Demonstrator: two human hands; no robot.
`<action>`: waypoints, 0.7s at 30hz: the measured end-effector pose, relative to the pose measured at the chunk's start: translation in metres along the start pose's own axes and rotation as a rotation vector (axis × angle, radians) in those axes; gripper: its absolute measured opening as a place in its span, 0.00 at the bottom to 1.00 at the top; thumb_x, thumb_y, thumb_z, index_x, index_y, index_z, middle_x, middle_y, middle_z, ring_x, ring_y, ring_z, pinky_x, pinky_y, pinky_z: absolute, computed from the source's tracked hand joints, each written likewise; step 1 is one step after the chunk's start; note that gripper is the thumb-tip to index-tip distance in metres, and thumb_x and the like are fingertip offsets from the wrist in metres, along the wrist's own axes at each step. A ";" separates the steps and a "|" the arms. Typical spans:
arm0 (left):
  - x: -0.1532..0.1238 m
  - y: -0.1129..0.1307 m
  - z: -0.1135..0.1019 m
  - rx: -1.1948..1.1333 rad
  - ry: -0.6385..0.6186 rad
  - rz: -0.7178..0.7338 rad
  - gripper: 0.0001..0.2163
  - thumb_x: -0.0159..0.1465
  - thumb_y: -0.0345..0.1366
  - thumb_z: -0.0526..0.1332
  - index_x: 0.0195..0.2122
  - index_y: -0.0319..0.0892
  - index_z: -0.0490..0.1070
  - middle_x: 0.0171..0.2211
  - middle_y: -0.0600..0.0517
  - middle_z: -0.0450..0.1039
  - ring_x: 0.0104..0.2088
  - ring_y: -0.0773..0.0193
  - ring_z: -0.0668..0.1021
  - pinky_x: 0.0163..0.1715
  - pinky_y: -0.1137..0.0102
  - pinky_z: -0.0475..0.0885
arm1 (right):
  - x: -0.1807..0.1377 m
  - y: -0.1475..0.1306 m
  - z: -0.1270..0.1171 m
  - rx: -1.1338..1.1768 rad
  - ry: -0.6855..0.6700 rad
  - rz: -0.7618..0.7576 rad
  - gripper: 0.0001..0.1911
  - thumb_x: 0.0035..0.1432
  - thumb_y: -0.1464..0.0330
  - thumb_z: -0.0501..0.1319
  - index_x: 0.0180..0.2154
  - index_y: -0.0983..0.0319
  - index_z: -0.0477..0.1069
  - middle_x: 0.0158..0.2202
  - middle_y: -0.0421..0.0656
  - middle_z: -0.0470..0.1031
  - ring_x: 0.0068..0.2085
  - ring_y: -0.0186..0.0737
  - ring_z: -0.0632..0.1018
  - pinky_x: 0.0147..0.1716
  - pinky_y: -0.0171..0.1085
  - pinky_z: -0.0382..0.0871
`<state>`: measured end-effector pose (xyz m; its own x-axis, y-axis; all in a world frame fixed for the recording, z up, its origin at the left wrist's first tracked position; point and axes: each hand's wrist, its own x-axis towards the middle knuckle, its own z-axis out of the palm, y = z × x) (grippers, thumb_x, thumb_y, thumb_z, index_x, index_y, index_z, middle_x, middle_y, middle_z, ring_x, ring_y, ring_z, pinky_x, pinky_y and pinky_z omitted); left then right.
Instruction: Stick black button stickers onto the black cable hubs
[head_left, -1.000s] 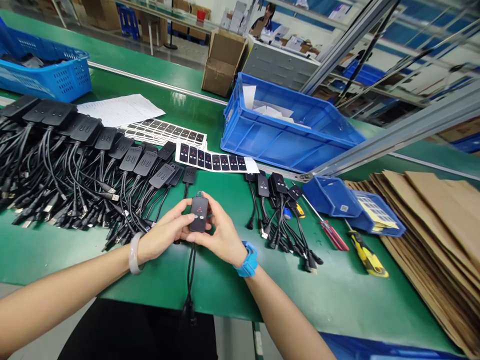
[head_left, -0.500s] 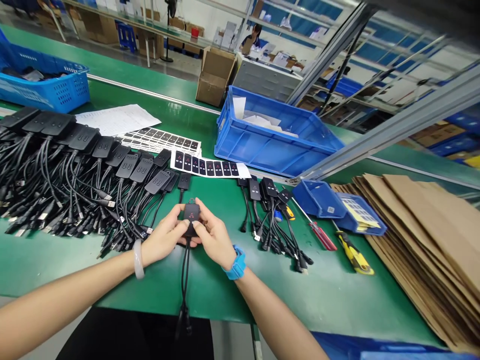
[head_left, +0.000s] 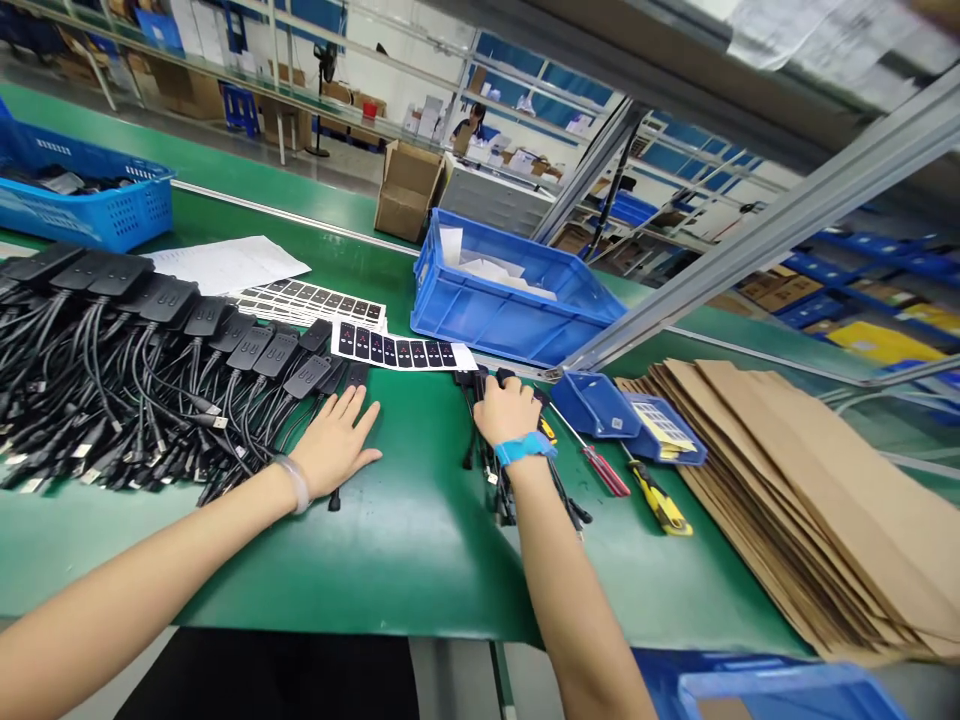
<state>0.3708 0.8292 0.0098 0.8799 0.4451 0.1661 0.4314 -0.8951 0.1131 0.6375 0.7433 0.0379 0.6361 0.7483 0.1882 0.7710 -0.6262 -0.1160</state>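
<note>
My left hand (head_left: 337,445) lies open on the green bench, fingers spread and thumb out to the side. Its fingertips reach the lower edge of an unlabelled black cable box (head_left: 358,375) at the end of a large heap of black cable boxes (head_left: 279,352). Over a smaller group of black cable boxes with cables (head_left: 480,382) is my right hand (head_left: 508,408), its fingers bent down around a black cable box. The hand mostly covers that box, and cables trail out below the wrist. A sheet of black labels (head_left: 397,350) lies between and behind my hands.
A blue crate (head_left: 487,310) with papers stands behind the label sheet. To the right lie a red-handled screwdriver (head_left: 606,472), a yellow cutter (head_left: 660,500), small blue bins (head_left: 596,403) and a stack of brown cardboard (head_left: 787,480). A blue basket (head_left: 105,205) stands at far left.
The labelled black cable box is gone from between my hands. My right hand has moved right to the smaller group; my left has let go, moved slightly left and spread its fingers.
</note>
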 end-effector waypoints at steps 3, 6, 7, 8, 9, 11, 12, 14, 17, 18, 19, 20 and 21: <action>-0.006 0.006 -0.017 0.077 0.004 -0.012 0.21 0.67 0.41 0.58 0.57 0.34 0.66 0.54 0.34 0.67 0.54 0.44 0.70 0.54 0.52 0.65 | 0.034 -0.006 0.001 0.023 -0.047 -0.075 0.20 0.57 0.74 0.57 0.51 0.65 0.73 0.49 0.57 0.72 0.51 0.54 0.72 0.52 0.46 0.64; -0.012 0.006 -0.025 0.084 0.004 0.008 0.16 0.68 0.37 0.56 0.54 0.36 0.68 0.45 0.40 0.71 0.44 0.49 0.73 0.45 0.58 0.69 | 0.073 -0.020 0.011 0.056 -0.088 -0.124 0.18 0.59 0.74 0.55 0.50 0.64 0.75 0.46 0.51 0.75 0.48 0.46 0.74 0.51 0.39 0.64; -0.013 0.005 -0.024 0.079 0.012 0.016 0.15 0.68 0.36 0.56 0.53 0.37 0.68 0.45 0.40 0.71 0.44 0.50 0.73 0.44 0.59 0.69 | 0.085 -0.024 0.016 0.061 -0.095 -0.125 0.18 0.60 0.74 0.55 0.50 0.65 0.75 0.45 0.51 0.75 0.48 0.44 0.74 0.51 0.38 0.64; -0.014 0.003 -0.022 0.076 0.023 0.019 0.15 0.68 0.35 0.56 0.54 0.37 0.68 0.45 0.41 0.70 0.44 0.51 0.73 0.44 0.59 0.69 | 0.095 -0.027 0.021 0.066 -0.100 -0.121 0.18 0.60 0.73 0.55 0.51 0.66 0.74 0.45 0.51 0.76 0.48 0.44 0.74 0.51 0.37 0.64; -0.015 0.002 -0.020 0.075 0.036 0.016 0.15 0.67 0.35 0.56 0.54 0.37 0.67 0.46 0.40 0.70 0.45 0.51 0.72 0.44 0.60 0.70 | 0.105 -0.029 0.026 0.069 -0.104 -0.114 0.18 0.60 0.72 0.56 0.51 0.67 0.74 0.45 0.52 0.76 0.49 0.43 0.74 0.51 0.36 0.64; -0.016 0.001 -0.014 0.082 0.061 -0.006 0.18 0.67 0.37 0.57 0.56 0.35 0.66 0.50 0.38 0.68 0.48 0.50 0.71 0.45 0.60 0.70 | 0.118 -0.031 0.035 0.077 -0.110 -0.101 0.17 0.59 0.70 0.58 0.48 0.68 0.75 0.43 0.52 0.77 0.49 0.44 0.74 0.50 0.36 0.64; -0.015 0.001 -0.012 0.090 0.071 -0.025 0.20 0.67 0.38 0.58 0.57 0.34 0.65 0.52 0.36 0.67 0.49 0.49 0.71 0.45 0.60 0.70 | 0.122 -0.031 0.038 0.083 -0.114 -0.097 0.15 0.58 0.69 0.60 0.46 0.68 0.76 0.42 0.52 0.78 0.49 0.44 0.74 0.49 0.35 0.64; -0.013 0.001 -0.010 0.108 0.085 -0.073 0.23 0.66 0.42 0.59 0.58 0.34 0.65 0.56 0.33 0.64 0.51 0.46 0.70 0.47 0.58 0.70 | 0.126 -0.030 0.042 0.097 -0.115 -0.093 0.11 0.57 0.69 0.61 0.41 0.66 0.78 0.40 0.50 0.79 0.47 0.42 0.75 0.47 0.35 0.65; -0.010 0.001 -0.013 0.127 0.080 -0.143 0.24 0.64 0.45 0.61 0.58 0.35 0.66 0.58 0.30 0.62 0.51 0.44 0.70 0.48 0.55 0.69 | 0.121 -0.028 0.043 0.126 -0.107 -0.099 0.10 0.60 0.70 0.58 0.39 0.65 0.78 0.38 0.47 0.79 0.42 0.39 0.76 0.44 0.33 0.66; -0.010 0.001 -0.015 0.127 0.066 -0.153 0.24 0.64 0.45 0.61 0.57 0.36 0.66 0.58 0.29 0.62 0.51 0.43 0.71 0.47 0.55 0.70 | 0.119 -0.028 0.042 0.136 -0.105 -0.105 0.11 0.61 0.70 0.58 0.39 0.65 0.78 0.38 0.47 0.79 0.41 0.39 0.77 0.43 0.33 0.66; -0.010 0.001 -0.017 0.124 0.049 -0.158 0.23 0.65 0.44 0.60 0.56 0.36 0.67 0.57 0.29 0.62 0.49 0.44 0.72 0.46 0.56 0.70 | 0.115 -0.027 0.042 0.144 -0.104 -0.110 0.11 0.61 0.70 0.57 0.41 0.65 0.77 0.38 0.46 0.79 0.41 0.39 0.77 0.44 0.33 0.66; -0.010 0.001 -0.019 0.121 0.031 -0.159 0.21 0.66 0.43 0.60 0.55 0.36 0.67 0.56 0.29 0.63 0.48 0.44 0.72 0.44 0.56 0.71 | 0.112 -0.027 0.041 0.150 -0.102 -0.112 0.12 0.61 0.69 0.58 0.43 0.65 0.76 0.39 0.46 0.79 0.42 0.39 0.77 0.45 0.33 0.66; -0.010 0.001 -0.021 0.118 0.016 -0.157 0.19 0.66 0.42 0.59 0.54 0.37 0.68 0.55 0.30 0.64 0.47 0.45 0.73 0.43 0.57 0.71 | 0.109 -0.026 0.041 0.153 -0.098 -0.110 0.13 0.61 0.69 0.58 0.45 0.66 0.75 0.40 0.48 0.79 0.43 0.40 0.77 0.46 0.34 0.66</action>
<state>0.3580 0.8239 0.0285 0.7973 0.5789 0.1712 0.5841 -0.8113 0.0230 0.6878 0.8500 0.0215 0.5424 0.8326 0.1126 0.8267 -0.5049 -0.2484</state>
